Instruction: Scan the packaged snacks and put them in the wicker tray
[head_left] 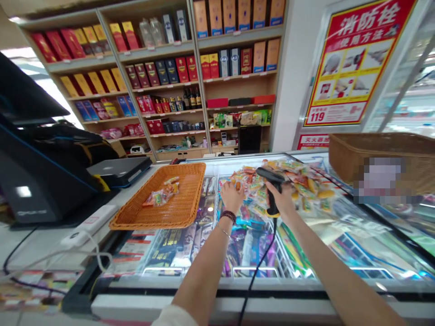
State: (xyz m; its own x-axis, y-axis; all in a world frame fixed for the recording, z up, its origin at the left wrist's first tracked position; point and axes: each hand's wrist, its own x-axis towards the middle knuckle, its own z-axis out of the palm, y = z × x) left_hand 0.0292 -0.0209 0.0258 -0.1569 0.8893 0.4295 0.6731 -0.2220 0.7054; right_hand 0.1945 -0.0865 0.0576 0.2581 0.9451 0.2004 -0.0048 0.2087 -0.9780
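On the glass-topped freezer (156, 304), packaged snacks (307, 183) lie heaped. Your right hand (282, 199) grips the black scanner (270, 174) over them; your left hand (233, 194) is at the heap's edge — whether its fingers grasp any, cannot tell.

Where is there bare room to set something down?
The orange basket shows bare weave right of its few packets. The freezer glass looks free between the basket's near rim and the freezer's front edge, left of the left forearm. It is crowded around the left hand and right hand: a snack pile, the held scanner, its cord trailing between the forearms.
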